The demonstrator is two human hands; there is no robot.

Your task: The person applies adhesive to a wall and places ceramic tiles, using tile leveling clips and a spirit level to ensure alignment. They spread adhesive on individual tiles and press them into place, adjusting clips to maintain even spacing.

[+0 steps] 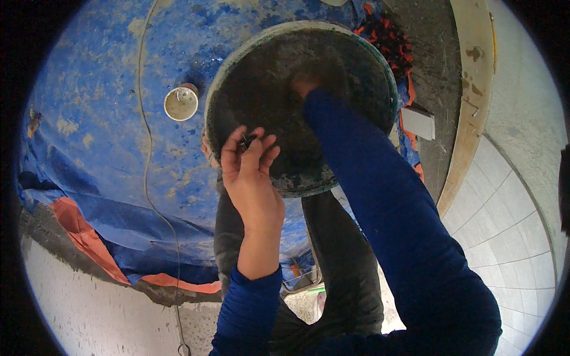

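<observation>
A wide round tub [297, 26] filled with dark murky liquid stands in front of me, between and beyond my knees. Over its near left rim, my left hand [254, 178] is raised palm up, its thumb and fingers pinching a small dark object [249, 141] with a thin shiny bit; its exact kind is too small to make out. My right hand [305, 87] reaches down into the middle of the tub. Only the wrist and back of that hand show; its fingers are lost in the dark liquid.
A small cup [180, 104] with pale residue stands left of the tub on a stained blue tarp [107, 101]. A thin cable [146, 130] runs across the tarp. Red-and-black scraps [389, 38] and a white box [418, 123] lie to the right, near a wooden board [469, 113].
</observation>
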